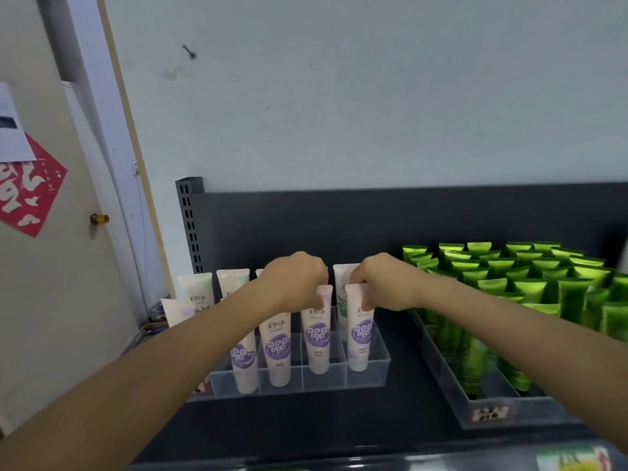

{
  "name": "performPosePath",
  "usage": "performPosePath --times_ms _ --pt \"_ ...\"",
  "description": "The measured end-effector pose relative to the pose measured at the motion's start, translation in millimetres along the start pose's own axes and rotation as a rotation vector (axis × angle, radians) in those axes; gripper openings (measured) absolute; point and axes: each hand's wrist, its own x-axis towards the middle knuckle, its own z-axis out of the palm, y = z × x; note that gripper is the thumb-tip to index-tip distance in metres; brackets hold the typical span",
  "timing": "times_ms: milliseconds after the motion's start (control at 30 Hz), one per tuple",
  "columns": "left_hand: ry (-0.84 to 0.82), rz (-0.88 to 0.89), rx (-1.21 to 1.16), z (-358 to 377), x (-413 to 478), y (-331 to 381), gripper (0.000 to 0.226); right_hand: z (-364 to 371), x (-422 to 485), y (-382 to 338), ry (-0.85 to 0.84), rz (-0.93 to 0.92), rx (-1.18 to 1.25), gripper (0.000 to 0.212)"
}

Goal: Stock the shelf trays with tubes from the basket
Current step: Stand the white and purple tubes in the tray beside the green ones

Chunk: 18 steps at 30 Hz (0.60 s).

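The left hand (295,280) is pinching the flat crimped top of a white squeeze tube with a purple label (317,338), fingers curled over it, and the right hand (380,283) is gripping the crimp of a matching white-and-purple tube (362,338) in the same way. Both tubes are standing cap-down and leaning back in neighbouring front compartments of the clear plastic divided tray (368,380), which is sitting on the dark grey metal shelf (401,413); the right-hand one is occupying the end compartment. Two more purple-labelled tubes (278,348) are leaning in the compartments to the left, and paler tubes (197,287) are standing in the row behind. The basket is not showing in this view.

The seating step is looking nearly finished, so the risk is lying in the release. Each tube is being held only by its thin top edge, so its cap end could be resting on a divider rather than flat on the tray floor; letting go then would likely be tipping it forward over the low front wall. The hands are working close together, and a knuckle drawing back could be dragging a neighbouring tube or the row behind. The right forearm is passing just beside the packed bright green tubes (530,277) in the second clear tray (452,385), and a wide withdrawal could be toppling those
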Motion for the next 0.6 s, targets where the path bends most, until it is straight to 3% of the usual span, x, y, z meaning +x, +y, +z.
performPosePath --times_ms 133,200,267,400,600 --pt "-0.018 -0.020 -0.049 -3 -3 -1 0.033 -3 2 -3 -0.041 -0.021 -0.032 0.017" --pt "-0.011 -0.038 -0.097 -9 -7 -6 0.045 -9 0 -7 -0.061 -0.009 -0.034 0.032" --pt "0.006 -0.054 -0.134 -17 -16 -16 0.048 -18 -2 -13 0.019 -0.001 0.000 0.043" --pt "0.014 -0.111 -0.214 -29 -43 -43 0.045 -26 -1 -44 0.242 -0.080 0.113 0.032" --pt "-0.186 -0.128 -0.096 -16 -78 -76 0.033 1 24 -95 0.076 -0.205 0.099 0.022"
